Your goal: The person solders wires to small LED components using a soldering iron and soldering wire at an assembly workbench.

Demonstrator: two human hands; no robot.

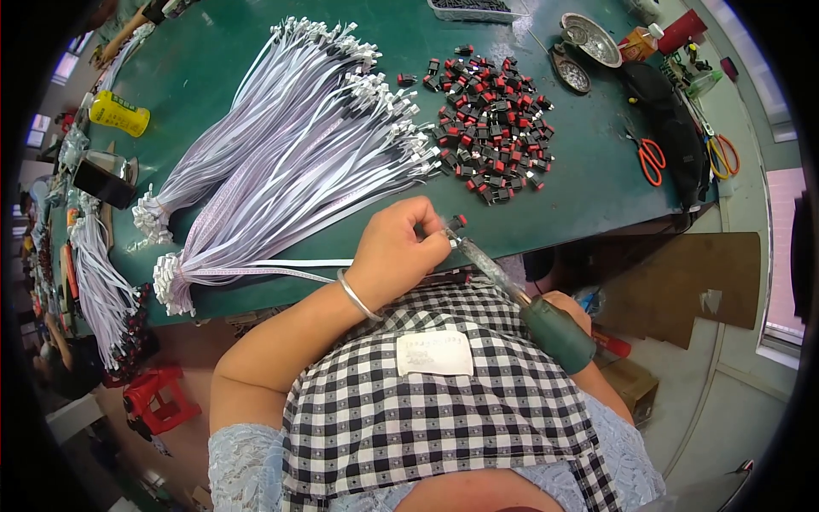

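Observation:
My left hand (399,243) is closed in a pinch at the table's front edge, with a white flat cable (299,264) running from the bundle toward it under the wrist. The fingertips hide the cable's end. Just beyond them is a small black switch with a red top (459,222). A soldering iron (493,271) with a green handle slants across the apron, its tip close to that switch and to my left fingertips. Behind the handle my right hand (569,309) grips the iron, its fingers mostly hidden.
Large bundles of white flat cables (281,162) cover the left of the green table (589,200). Loose red-and-black switches (495,128) lie heaped behind my left hand. Orange-handled scissors (651,162), metal dishes (590,40) and a black pouch (674,128) stand right. A yellow bottle (119,113) lies far left.

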